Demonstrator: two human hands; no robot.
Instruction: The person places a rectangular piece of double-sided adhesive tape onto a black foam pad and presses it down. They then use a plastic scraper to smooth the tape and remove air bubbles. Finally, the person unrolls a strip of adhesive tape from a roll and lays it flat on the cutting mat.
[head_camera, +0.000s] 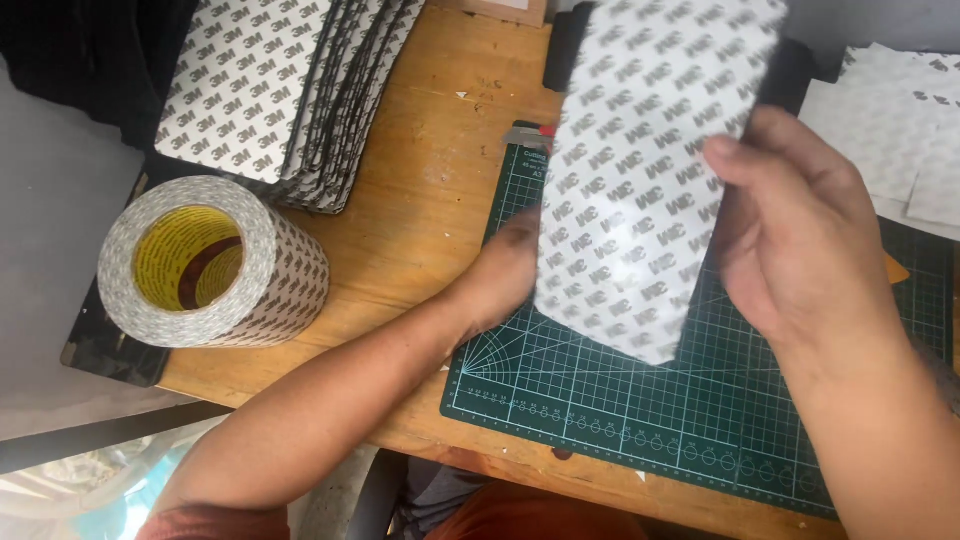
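Note:
I hold a long white sheet with a grey printed pattern (640, 170) tilted above the green cutting mat (640, 400). My left hand (500, 275) grips its left edge from behind, fingers mostly hidden by the sheet. On the right edge, my right hand (790, 235) pinches the sheet with the thumb on top. The sheet is blurred and its top end reaches past the frame's upper edge.
A wide roll of patterned tape with a yellow core (210, 265) stands at the left of the wooden table (430, 190). A stack of similar sheets with dark edges (280, 90) lies at the back left. More white sheets (890, 130) lie at the right.

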